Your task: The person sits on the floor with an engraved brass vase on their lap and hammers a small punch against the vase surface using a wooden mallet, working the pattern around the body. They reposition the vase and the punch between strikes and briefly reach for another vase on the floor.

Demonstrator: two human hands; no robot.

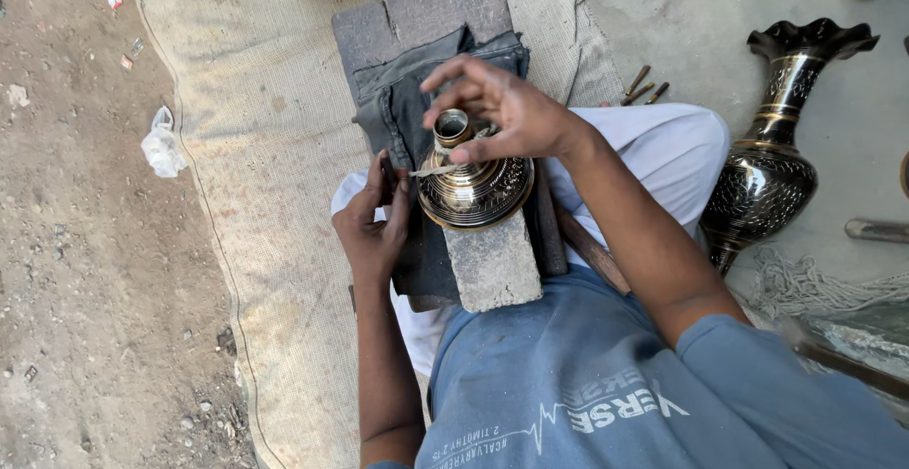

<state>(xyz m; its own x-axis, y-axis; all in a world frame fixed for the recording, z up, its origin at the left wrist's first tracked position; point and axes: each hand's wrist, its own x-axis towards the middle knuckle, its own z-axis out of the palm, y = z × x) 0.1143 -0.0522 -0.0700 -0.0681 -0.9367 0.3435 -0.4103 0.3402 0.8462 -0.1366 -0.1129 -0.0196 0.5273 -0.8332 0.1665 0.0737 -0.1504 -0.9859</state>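
Head view: right hand (507, 114) grips the brass vase (473, 185), hiding its neck; left hand (374, 228) pinches a half-hidden tool (390, 174).

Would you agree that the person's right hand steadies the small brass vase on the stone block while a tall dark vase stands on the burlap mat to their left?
Not quite: the head view shows the tall dark vase at the person's right, on bare concrete floor. The right hand does steady the small brass vase on the stone block.
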